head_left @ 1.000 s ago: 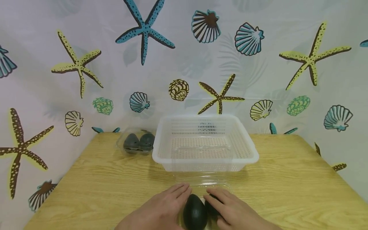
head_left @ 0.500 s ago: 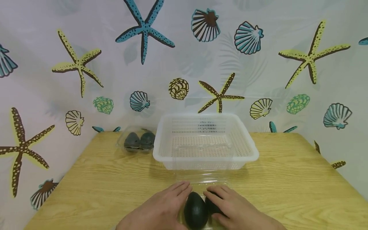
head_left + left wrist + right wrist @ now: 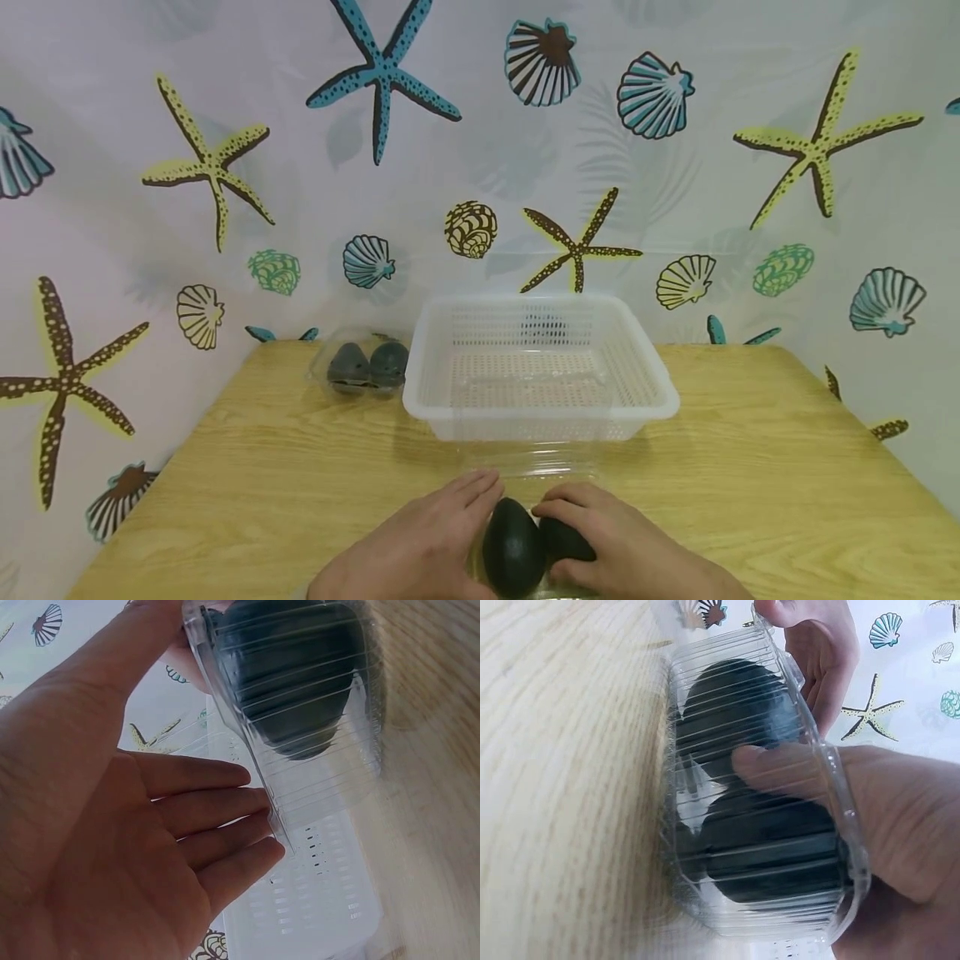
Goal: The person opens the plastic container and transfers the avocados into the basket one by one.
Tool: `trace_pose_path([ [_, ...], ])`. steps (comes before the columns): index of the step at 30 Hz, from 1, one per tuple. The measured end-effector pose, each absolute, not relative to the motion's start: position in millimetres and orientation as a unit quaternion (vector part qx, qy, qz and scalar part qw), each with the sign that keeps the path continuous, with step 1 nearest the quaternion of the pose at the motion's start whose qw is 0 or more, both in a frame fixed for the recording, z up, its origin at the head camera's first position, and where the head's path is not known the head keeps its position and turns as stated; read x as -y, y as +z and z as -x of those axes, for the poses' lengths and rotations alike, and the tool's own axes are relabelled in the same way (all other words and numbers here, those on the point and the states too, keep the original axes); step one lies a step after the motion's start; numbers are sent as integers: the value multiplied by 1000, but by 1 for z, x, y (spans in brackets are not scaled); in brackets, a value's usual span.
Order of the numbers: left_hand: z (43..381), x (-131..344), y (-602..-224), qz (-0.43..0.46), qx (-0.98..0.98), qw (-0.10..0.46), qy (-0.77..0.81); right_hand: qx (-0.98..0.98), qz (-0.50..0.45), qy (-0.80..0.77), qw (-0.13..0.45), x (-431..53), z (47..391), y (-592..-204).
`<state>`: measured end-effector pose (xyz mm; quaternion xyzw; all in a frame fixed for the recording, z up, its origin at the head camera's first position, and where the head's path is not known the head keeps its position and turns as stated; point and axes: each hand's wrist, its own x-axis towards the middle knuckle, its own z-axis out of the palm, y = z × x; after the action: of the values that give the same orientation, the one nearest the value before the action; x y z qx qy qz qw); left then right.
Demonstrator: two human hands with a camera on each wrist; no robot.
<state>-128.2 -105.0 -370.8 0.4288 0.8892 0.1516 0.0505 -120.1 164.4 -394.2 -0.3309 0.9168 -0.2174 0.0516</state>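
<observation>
In the head view a clear plastic clamshell (image 3: 525,458) lies at the table's near edge, its lid raised toward the back. Two dark green avocados sit in its base: the left avocado (image 3: 513,550) points away from me, and the right avocado (image 3: 564,542) is tilted. My right hand (image 3: 630,533) grips the right one, its thumb inside the box between the two fruits in the right wrist view. Along the box's left side stands my left hand (image 3: 420,533), fingers (image 3: 217,810) fairly straight and touching the rim in the left wrist view.
A white perforated plastic basket (image 3: 540,427) stands behind the clamshell. To the basket's left is another clear clamshell (image 3: 321,367) with two dark avocados (image 3: 367,367) inside. The wooden table (image 3: 300,492) meets a shell-and-starfish patterned cloth (image 3: 480,150) at the back and sides.
The right avocado has turned in my right hand, its tip now swung toward the right and more of it showing. My left hand keeps nearly the same place.
</observation>
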Motion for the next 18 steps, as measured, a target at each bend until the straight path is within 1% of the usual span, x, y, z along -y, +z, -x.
trace_pose_path([
  [8, 130, 103, -367, -405, -898, 84, 150, -908, 331, -252, 56, -167, 119, -396],
  [10, 130, 102, -367, -405, -900, 77, 142, -907, 333, -252, 52, -168, 119, -396],
  [13, 130, 102, -368, -409, -899, 66, 140, -904, 350, -245, 26, -168, 118, -397],
  [17, 129, 102, -369, -410, -899, 63, 140, -900, 363, -242, 2, -169, 118, -396],
  [18, 130, 101, -369, -410, -900, 64, 138, -900, 361, -243, 4, -170, 117, -396],
])
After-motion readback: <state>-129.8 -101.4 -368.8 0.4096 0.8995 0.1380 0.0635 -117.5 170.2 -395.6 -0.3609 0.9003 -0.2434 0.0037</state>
